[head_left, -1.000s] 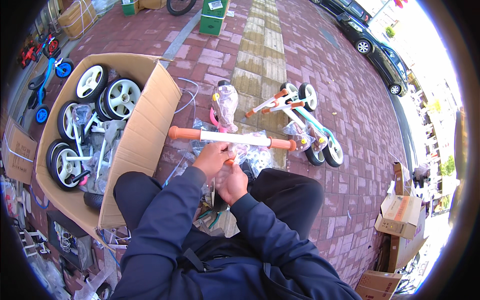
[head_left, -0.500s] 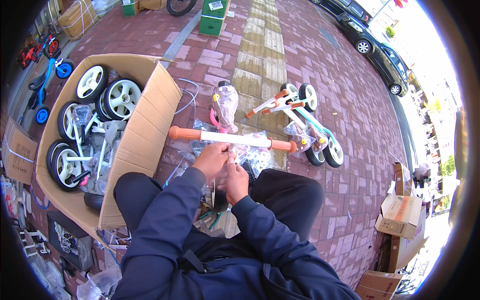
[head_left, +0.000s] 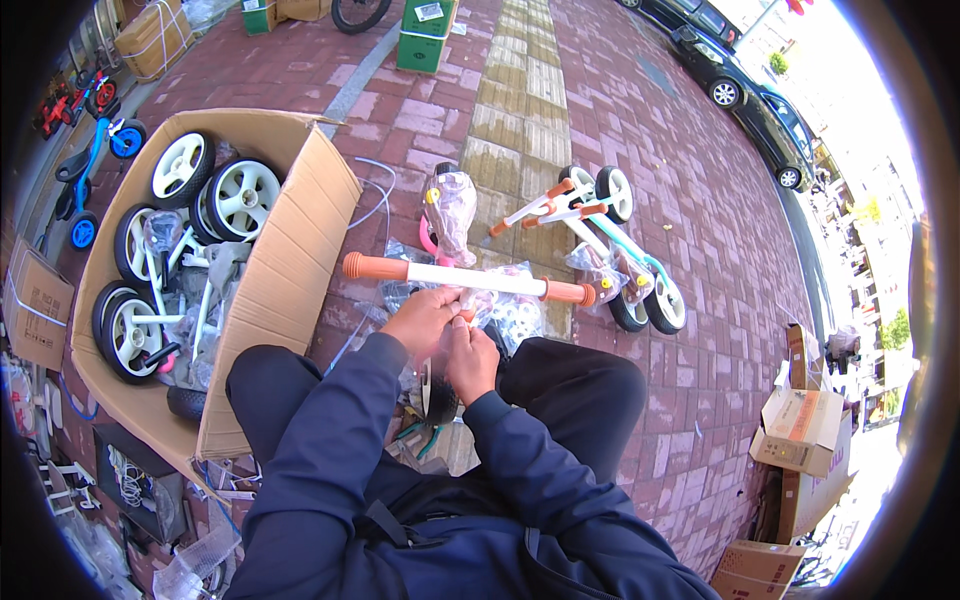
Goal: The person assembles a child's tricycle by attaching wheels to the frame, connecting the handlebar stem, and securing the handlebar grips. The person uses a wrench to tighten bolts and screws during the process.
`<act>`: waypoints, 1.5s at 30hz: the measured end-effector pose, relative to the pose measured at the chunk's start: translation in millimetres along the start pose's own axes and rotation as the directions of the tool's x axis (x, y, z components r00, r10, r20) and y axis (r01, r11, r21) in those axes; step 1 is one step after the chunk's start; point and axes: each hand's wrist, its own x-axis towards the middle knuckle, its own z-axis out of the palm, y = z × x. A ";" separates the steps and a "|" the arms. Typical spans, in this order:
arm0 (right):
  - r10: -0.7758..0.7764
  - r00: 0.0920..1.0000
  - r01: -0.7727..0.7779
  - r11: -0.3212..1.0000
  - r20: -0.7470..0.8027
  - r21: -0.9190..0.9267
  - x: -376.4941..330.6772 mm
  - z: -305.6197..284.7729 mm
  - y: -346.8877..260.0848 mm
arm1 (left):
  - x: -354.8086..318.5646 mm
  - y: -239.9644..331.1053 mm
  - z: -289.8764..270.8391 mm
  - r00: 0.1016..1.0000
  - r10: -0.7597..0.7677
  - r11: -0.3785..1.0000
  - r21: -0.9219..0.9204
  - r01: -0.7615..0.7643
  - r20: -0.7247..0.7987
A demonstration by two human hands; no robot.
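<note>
A white handlebar with orange grips lies crosswise in front of me, above my knees. My left hand grips it just below its middle, at the stem. My right hand is closed right beside the left one, fingers pinched on a small part at the stem that I cannot make out. Clear plastic bags with small parts lie under the bar. A black wheel shows between my legs.
A large open cardboard box at my left holds several white wheels and bike frames. An assembled balance bike lies on the brick paving at right. A pink wrapped part stands behind the bar. Cartons sit at far right; cars are parked beyond.
Both hands stay at the handlebar stem; the fingers have shifted slightly. The bar has not moved.
</note>
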 end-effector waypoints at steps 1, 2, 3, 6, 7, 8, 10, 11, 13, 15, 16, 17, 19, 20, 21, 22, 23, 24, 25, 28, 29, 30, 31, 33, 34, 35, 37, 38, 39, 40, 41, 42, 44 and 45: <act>-0.099 0.995 0.097 0.993 -0.024 -0.070 1.8 1.0 2.7 | 0.8 -1.6 0.3 1.000 0.015 1.000 -0.001 -0.015 0.009; 0.032 0.999 -0.037 0.993 0.042 0.113 2.4 1.4 5.3 | 1.8 -3.0 0.7 1.000 0.024 1.000 -0.007 -0.024 0.020; 0.148 0.981 -0.179 0.943 0.129 0.281 3.5 1.9 7.2 | 2.1 -4.2 1.5 1.000 0.018 1.000 0.008 -0.018 0.003; 0.287 0.874 -0.485 0.551 0.391 0.679 4.6 -1.2 4.6 | 0.3 -7.1 3.1 0.999 -0.017 1.000 0.004 0.018 -0.030; 0.281 0.836 -0.548 0.364 0.472 0.754 3.5 -2.9 -0.4 | -0.1 -7.9 2.9 0.999 -0.024 1.000 -0.018 0.024 -0.029; 0.303 0.808 -0.588 0.353 0.505 0.728 3.2 -7.1 -7.6 | -0.3 -8.6 2.1 1.000 0.007 0.998 -0.059 -0.008 -0.020; 0.129 0.924 -0.215 0.954 0.361 0.210 3.8 -28.9 -27.1 | -0.2 -9.9 0.8 0.999 -0.026 0.998 -0.050 0.025 -0.029; 0.085 0.939 -0.027 0.984 0.334 -0.176 3.1 -40.3 -40.2 | 0.5 -10.5 0.1 0.999 -0.036 0.996 -0.082 0.034 -0.019; -0.450 0.892 0.430 0.827 0.032 -0.362 -7.1 -57.9 -65.9 | -0.4 -12.3 1.7 0.997 0.007 0.999 0.036 -0.005 -0.071; -0.801 0.599 0.681 0.501 0.013 -0.533 8.2 -78.7 -93.1 | -3.1 -13.5 6.3 0.994 0.015 1.000 -0.014 -0.016 -0.107; -0.865 0.501 0.717 0.397 0.027 -0.573 22.8 -86.1 -106.3 | -6.6 -13.7 15.2 0.975 0.028 0.981 -0.183 -0.070 -0.221; -0.883 0.455 0.712 0.284 0.114 -0.642 32.2 -92.2 -115.5 | -12.7 -14.5 18.2 0.936 -0.094 0.995 -0.072 0.074 -0.338; -0.747 0.599 0.727 0.355 0.290 -0.588 42.9 -102.5 -124.6 | -22.8 -15.0 21.8 0.807 -0.269 0.941 0.034 0.336 -0.526; -0.583 0.707 0.680 0.402 0.401 -0.613 47.7 -104.7 -126.1 | -29.5 -16.1 27.5 0.818 -0.434 0.892 -0.307 0.332 -0.376; -0.606 0.688 0.699 0.407 0.399 -0.587 50.3 -106.2 -125.6 | -34.8 -17.6 31.9 0.821 -0.531 0.775 -0.510 0.373 -0.207; -0.575 0.712 0.681 0.426 0.402 -0.596 52.7 -107.6 -124.9 | -38.2 -19.4 36.1 0.823 -0.568 0.617 -0.677 0.402 -0.028; -0.519 0.751 0.646 0.448 0.409 -0.617 53.5 -107.7 -123.3 | -40.5 -22.0 40.5 0.804 -0.577 0.416 -0.793 0.444 0.147; -0.553 0.736 0.652 0.428 0.389 -0.625 54.0 -106.2 -122.1 | -40.2 -25.0 45.7 0.847 -0.502 0.351 -0.854 0.385 0.176; -0.569 0.726 0.664 0.432 0.387 -0.610 54.3 -104.9 -121.3 | -37.2 -28.3 51.4 0.877 -0.442 0.279 -0.899 0.336 0.191; -0.563 0.730 0.664 0.448 0.389 -0.599 53.9 -100.0 -120.8 | -31.3 -41.8 63.8 0.916 -0.351 0.109 -0.964 0.244 0.192; -0.566 0.724 0.670 0.445 0.393 -0.593 54.0 -98.6 -121.4 | -30.6 -46.0 66.5 0.934 -0.307 0.069 -0.974 0.215 0.184; -0.573 0.713 0.685 0.446 0.403 -0.577 54.6 -97.8 -122.2 | -28.9 -49.3 67.8 0.935 -0.308 0.014 -0.982 0.191 0.177; -0.573 0.718 0.676 0.442 0.395 -0.589 54.3 -97.4 -122.5 | -28.2 -51.3 68.2 0.946 -0.280 -0.038 -0.987 0.159 0.163; -0.584 0.712 0.680 0.436 0.390 -0.589 54.6 -97.4 -122.9 | -28.2 -50.1 65.5 0.962 -0.236 -0.088 -0.989 0.120 0.138; -0.595 0.704 0.687 0.430 0.388 -0.587 54.5 -97.5 -122.6 | -28.4 -46.7 62.7 0.967 -0.221 -0.086 -0.990 0.112 0.129; -0.601 0.699 0.691 0.428 0.387 -0.583 54.1 -97.7 -122.1 | -30.4 -41.6 61.0 0.954 -0.267 -0.082 -0.989 0.120 0.138; -0.606 0.696 0.694 0.434 0.384 -0.574 53.1 -97.4 -121.0 | -30.2 -27.3 52.9 0.913 -0.399 0.300 -0.930 0.211 0.078; -0.604 0.698 0.695 0.440 0.385 -0.569 52.7 -96.9 -120.4 | -29.2 -19.7 50.2 0.878 -0.478 0.498 -0.813 0.302 0.034; -0.594 0.703 0.692 0.446 0.391 -0.568 52.6 -96.5 -120.2 | -29.2 -12.8 45.1 0.837 -0.544 0.663 -0.642 0.385 -0.061; -0.602 0.698 0.696 0.439 0.389 -0.569 52.6 -95.8 -120.1 | -27.4 -6.8 49.4 0.849 -0.445 0.893 -0.210 0.397 -0.286; -0.606 0.692 0.700 0.428 0.394 -0.572 52.5 -95.2 -120.2 | -30.1 -3.0 48.3 0.844 -0.448 0.889 -0.043 0.457 -0.294; -0.631 0.667 0.721 0.411 0.396 -0.558 52.8 -94.7 -120.7 | -29.9 -1.1 46.4 0.875 -0.379 0.899 0.105 0.426 -0.302; -0.604 0.698 0.694 0.438 0.385 -0.571 52.4 -94.9 -121.6 | -32.0 -4.8 44.5 0.871 -0.450 0.889 -0.195 0.415 -0.196; -0.598 0.708 0.687 0.457 0.376 -0.565 51.7 -95.3 -122.0 | -35.4 -9.8 45.0 0.847 -0.530 0.692 -0.595 0.409 -0.034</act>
